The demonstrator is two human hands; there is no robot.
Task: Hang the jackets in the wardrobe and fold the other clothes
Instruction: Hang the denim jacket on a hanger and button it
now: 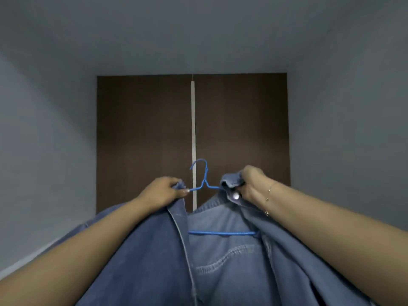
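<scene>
Left hand (163, 190) curled tight on the left front edge of a blue denim jacket (223, 261), thumb and fingers pinching the cloth right where the left shoulder of a blue wire hanger (206, 182) comes out. Right hand (249, 184) clenched on the jacket's collar, bunched fabric gathered in the fist, a metal snap button (236, 196) showing just below the knuckles. Thin chain bracelet (268, 196) around the right wrist. Both forearms stretched forward and up from the lower corners of the view.

Between the two hands, the hanger's hook standing upright and free, hooked on nothing. Hanger's sloped arms vanishing into the jacket on both sides; its straight bottom bar visible lower down across the open front, lying against the jacket's inner back panel. Curved stitching on the denim beneath that bar. Jacket held up in the air, draped down from both hands and filling the bottom middle of the view.

Behind it all, a dark brown wardrobe (145, 133) with two closed doors, a pale vertical strip (193, 129) running down the seam between them, directly behind the hook. Grey walls (44, 129) on either side and a grey ceiling above.
</scene>
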